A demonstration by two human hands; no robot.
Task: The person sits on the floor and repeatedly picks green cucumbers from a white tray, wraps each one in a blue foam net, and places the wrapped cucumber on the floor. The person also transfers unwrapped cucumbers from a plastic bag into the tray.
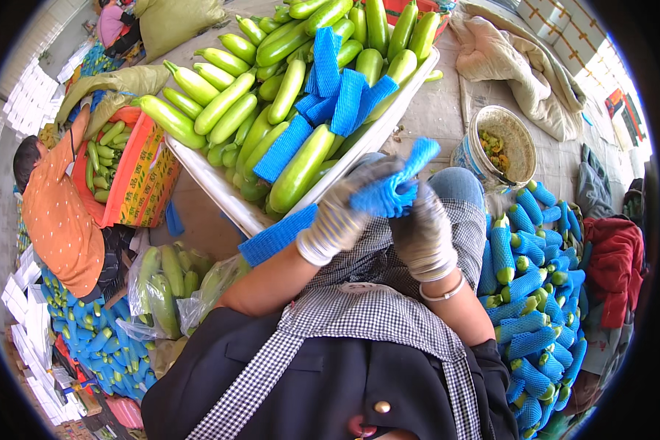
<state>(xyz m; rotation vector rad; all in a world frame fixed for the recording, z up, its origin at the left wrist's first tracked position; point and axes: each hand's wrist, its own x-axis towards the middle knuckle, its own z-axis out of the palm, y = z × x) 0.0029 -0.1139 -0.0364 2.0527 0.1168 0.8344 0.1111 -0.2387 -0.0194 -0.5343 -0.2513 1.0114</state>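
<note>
My left hand (338,217), in a striped knit work glove, grips a bunch of blue foam net sleeves (388,192) above my lap. My right hand (426,234), gloved too and blurred by motion, closes on the right side of the same bunch. One end of the netting sticks up past the fingers. Just beyond my hands stands a white plastic crate (214,190) heaped with pale green zucchini (302,170). Flattened blue sleeves (346,102) lie over the zucchini. Another loose sleeve (278,234) lies by my left forearm.
Netted zucchini (528,330) are piled at my right, below a dirty bucket (495,148) with plant scraps inside. A plastic bag of zucchini (165,283) sits at my left. Farther left, a person in orange (60,209) reaches over a red-lined bag (137,170). A quilt (520,71) lies upper right.
</note>
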